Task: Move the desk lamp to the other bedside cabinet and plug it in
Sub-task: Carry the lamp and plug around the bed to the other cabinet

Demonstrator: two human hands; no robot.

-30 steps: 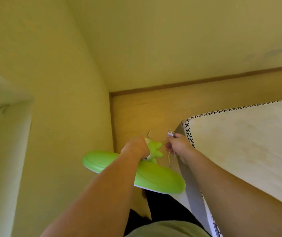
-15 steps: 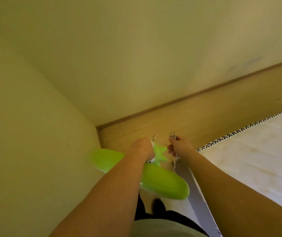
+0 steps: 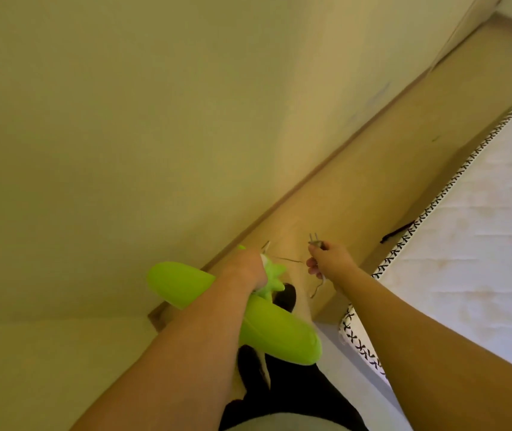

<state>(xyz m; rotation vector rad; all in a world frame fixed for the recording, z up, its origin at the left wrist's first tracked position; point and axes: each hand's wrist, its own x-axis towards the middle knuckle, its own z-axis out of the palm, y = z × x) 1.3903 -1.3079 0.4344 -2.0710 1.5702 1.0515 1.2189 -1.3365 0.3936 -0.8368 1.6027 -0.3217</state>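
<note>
One green desk lamp [image 3: 274, 332] hangs in the air, gripped by the left hand [image 3: 246, 267], whose fingers are curled round the lamp's neck just above a spiky green collar; the broad rounded base spreads out below and to both sides of that hand. One plug [image 3: 314, 242] with two metal prongs pointing upward is pinched in the right hand [image 3: 326, 259], whose fingers are curled closed around it. One thin cord [image 3: 318, 286] dangles beneath the right hand. The two hands are near each other but apart. To the right of the right hand lies one mattress [image 3: 478, 244] with a black-and-white patterned edge. Beyond both hands runs wooden floor [image 3: 372, 181] along a pale wall [image 3: 155, 119].
</note>
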